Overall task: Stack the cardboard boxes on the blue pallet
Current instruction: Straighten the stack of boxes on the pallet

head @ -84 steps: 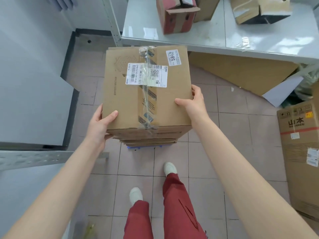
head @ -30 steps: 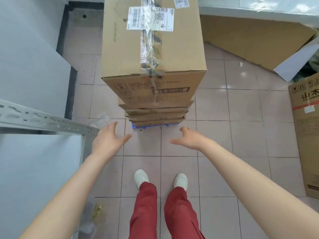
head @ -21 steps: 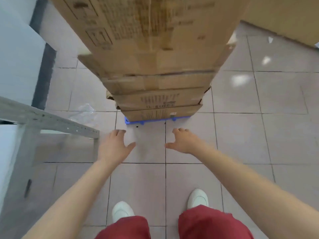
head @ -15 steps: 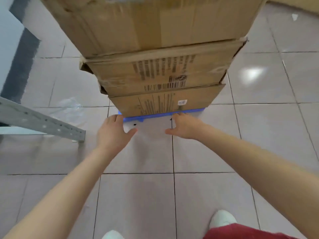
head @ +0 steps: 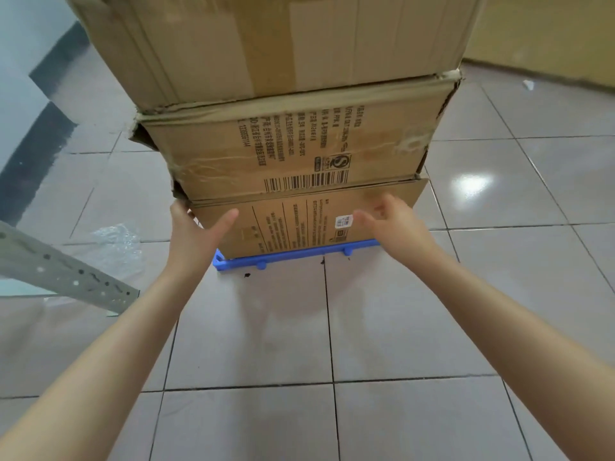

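Observation:
A stack of cardboard boxes stands on a blue pallet (head: 299, 255), of which only the front edge shows. The bottom box (head: 293, 224) carries small print and a white sticker. Above it sits a dented box with a barcode (head: 299, 151), and a larger plain box (head: 266, 41) tops what I can see. My left hand (head: 196, 231) is at the bottom box's left front corner, fingers around the corner and thumb on the front face. My right hand (head: 396, 224) is open, fingers spread, close to the right part of that face; contact is unclear.
A grey perforated metal shelf rail (head: 66, 277) juts in from the left, with crumpled clear plastic (head: 116, 241) on the tiled floor behind it. A flat cardboard sheet (head: 545, 34) leans at the back right. Grey wall with dark skirting runs along the left.
I let go of the top box, then bent down; the view dropped close to the stack's base. Both hands moved forward from the floor in front of the pallet up to the bottom box.

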